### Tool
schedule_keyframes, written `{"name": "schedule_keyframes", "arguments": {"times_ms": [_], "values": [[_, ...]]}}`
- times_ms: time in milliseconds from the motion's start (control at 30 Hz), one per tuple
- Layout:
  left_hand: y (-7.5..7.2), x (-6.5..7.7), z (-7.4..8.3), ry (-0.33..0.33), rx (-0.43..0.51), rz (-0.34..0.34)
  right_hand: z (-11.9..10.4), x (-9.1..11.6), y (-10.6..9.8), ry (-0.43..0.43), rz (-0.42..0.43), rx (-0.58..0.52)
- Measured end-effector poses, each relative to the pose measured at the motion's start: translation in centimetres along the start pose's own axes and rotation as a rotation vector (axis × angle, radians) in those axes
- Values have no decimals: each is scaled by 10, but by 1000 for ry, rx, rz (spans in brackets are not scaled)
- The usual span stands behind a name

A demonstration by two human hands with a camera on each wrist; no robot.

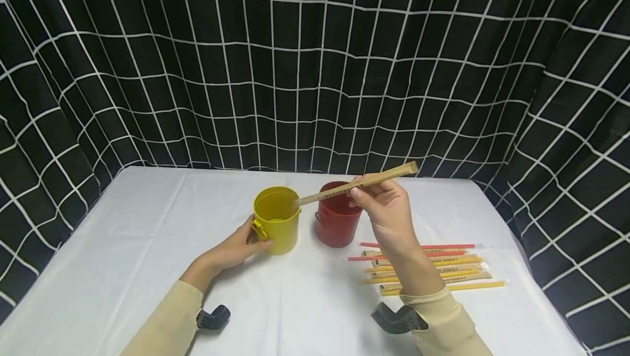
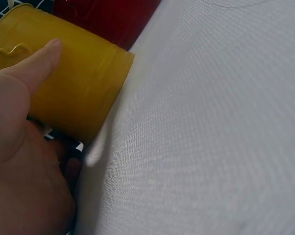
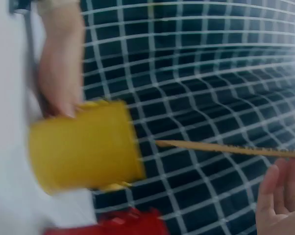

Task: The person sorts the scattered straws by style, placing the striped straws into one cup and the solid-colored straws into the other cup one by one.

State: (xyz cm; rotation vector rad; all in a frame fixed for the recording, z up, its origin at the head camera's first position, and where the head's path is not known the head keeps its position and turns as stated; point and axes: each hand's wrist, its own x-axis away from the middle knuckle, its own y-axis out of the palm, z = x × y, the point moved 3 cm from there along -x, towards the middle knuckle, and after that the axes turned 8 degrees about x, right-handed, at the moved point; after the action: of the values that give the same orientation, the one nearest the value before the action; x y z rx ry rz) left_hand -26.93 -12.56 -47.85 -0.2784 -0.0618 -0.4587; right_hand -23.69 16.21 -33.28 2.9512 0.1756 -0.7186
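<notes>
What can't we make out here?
Print on wrapped stick: head view, too small to read.
Inside of red bucket: head view, partly covered by stick.
Parts of straws: head view, behind right arm.
Left hand: head view, partly behind yellow bucket.
Right hand: right wrist view, cut by right edge.

Downward head, closer wrist views share yellow bucket point(image 1: 284, 235).

Left hand point(image 2: 20, 156) gripping yellow bucket point(image 2: 81, 76), red bucket point(image 2: 115, 19) behind, white cloth point(image 2: 201, 122) beneath
</notes>
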Motion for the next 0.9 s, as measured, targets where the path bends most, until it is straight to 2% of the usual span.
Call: {"name": "schedule_keyframes", "arguments": {"times_ms": [167, 300, 633, 900], "values": [[3, 2, -6, -13, 11, -11, 25, 8, 18, 103, -26, 47], [3, -1, -9, -6, 28, -13, 35, 11, 25, 148, -20, 77], [2, 0, -3, -14, -4, 1, 43, 11, 28, 153, -60, 223], [-3, -2, -3, 14, -4, -15, 43, 9, 31, 161, -81, 245]]}}
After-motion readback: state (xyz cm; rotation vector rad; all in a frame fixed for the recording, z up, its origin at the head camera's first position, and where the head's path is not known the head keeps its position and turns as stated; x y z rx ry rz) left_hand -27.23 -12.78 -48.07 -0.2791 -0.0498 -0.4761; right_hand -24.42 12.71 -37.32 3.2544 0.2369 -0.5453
